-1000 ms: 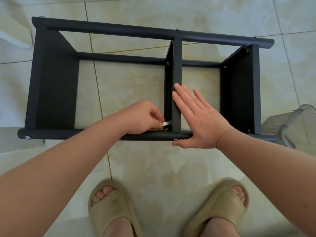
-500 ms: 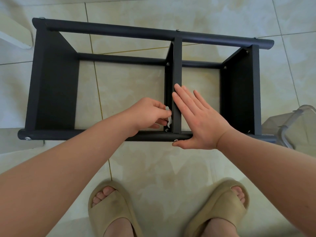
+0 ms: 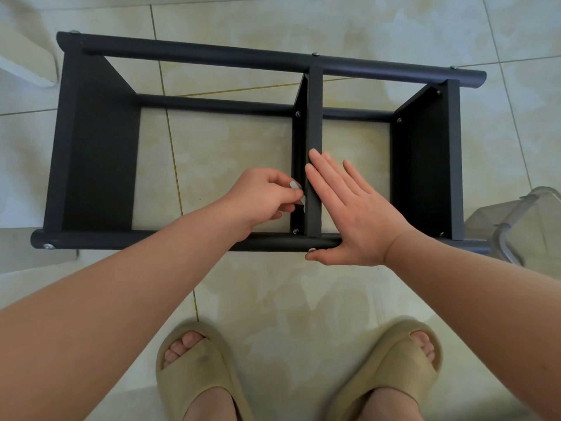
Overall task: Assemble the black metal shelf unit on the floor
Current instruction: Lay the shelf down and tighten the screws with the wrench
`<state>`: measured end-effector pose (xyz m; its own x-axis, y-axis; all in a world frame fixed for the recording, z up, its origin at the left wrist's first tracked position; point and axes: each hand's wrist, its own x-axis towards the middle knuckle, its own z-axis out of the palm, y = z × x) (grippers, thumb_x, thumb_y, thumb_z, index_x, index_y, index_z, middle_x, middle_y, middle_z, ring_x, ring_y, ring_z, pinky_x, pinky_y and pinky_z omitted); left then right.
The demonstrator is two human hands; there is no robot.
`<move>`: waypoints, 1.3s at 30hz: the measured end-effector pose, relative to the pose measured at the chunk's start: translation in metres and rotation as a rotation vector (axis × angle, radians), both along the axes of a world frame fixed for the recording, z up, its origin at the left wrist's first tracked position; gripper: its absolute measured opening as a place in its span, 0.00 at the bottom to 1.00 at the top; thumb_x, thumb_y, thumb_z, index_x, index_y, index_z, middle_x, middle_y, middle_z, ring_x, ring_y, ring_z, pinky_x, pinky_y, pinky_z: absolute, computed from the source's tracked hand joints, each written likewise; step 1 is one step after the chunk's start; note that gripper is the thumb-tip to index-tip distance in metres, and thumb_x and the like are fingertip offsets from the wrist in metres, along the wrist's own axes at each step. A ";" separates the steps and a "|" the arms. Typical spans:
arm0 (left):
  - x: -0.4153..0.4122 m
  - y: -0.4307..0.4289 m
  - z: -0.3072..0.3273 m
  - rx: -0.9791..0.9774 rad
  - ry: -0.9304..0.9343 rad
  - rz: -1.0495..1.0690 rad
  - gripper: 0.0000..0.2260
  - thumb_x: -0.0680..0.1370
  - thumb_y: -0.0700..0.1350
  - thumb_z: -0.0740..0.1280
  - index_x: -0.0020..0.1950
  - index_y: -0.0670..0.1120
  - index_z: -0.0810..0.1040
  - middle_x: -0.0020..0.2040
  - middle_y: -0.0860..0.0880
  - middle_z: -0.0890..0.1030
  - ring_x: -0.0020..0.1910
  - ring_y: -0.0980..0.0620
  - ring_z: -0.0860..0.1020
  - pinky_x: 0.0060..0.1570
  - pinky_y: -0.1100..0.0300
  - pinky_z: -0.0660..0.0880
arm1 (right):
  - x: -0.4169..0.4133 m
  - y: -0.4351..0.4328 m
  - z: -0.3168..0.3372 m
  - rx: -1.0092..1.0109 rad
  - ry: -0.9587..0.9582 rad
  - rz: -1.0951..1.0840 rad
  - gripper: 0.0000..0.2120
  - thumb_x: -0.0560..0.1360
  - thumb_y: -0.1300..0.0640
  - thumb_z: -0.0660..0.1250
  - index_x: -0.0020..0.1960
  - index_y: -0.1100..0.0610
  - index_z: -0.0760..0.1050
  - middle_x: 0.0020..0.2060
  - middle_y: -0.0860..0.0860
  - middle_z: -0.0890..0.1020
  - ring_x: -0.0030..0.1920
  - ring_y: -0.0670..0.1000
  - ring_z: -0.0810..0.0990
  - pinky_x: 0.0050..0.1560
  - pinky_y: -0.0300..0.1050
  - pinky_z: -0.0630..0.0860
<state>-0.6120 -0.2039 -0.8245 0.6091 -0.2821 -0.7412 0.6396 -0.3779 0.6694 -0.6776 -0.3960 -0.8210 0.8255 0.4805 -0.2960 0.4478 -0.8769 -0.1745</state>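
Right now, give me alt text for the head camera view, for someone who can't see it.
Seen from above, a black metal shelf unit lies on a tiled floor. The person's right hand presses flat on its middle panel while the left hand pinches a small silver tool beside that panel. Beige slippers show below.

We saw a glossy cream tiled floor (image 3: 273,299) with thin grout lines. At six o'clock stood two beige slide sandals (image 3: 194,369), toes showing. A clear plastic container (image 3: 528,226) sat at three o'clock, a white block (image 3: 27,65) at ten.
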 end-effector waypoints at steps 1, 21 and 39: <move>0.000 0.000 0.000 -0.008 0.008 -0.002 0.01 0.77 0.43 0.72 0.47 0.49 0.81 0.41 0.52 0.86 0.41 0.56 0.83 0.47 0.59 0.78 | 0.000 0.000 0.000 -0.002 0.002 0.000 0.57 0.71 0.23 0.56 0.82 0.63 0.42 0.82 0.58 0.40 0.82 0.57 0.40 0.81 0.59 0.47; 0.001 -0.004 -0.002 -0.033 0.149 -0.022 0.08 0.81 0.50 0.67 0.55 0.47 0.81 0.45 0.51 0.84 0.44 0.54 0.82 0.44 0.59 0.75 | 0.000 0.000 0.000 -0.015 0.007 0.001 0.58 0.71 0.24 0.57 0.82 0.62 0.40 0.82 0.58 0.39 0.82 0.57 0.39 0.81 0.59 0.48; 0.002 0.000 0.001 -0.033 0.271 -0.030 0.06 0.82 0.45 0.64 0.50 0.45 0.79 0.39 0.51 0.85 0.42 0.55 0.81 0.44 0.61 0.76 | 0.000 0.000 0.000 -0.014 0.018 -0.002 0.58 0.71 0.24 0.56 0.82 0.62 0.40 0.81 0.57 0.38 0.81 0.57 0.38 0.81 0.59 0.47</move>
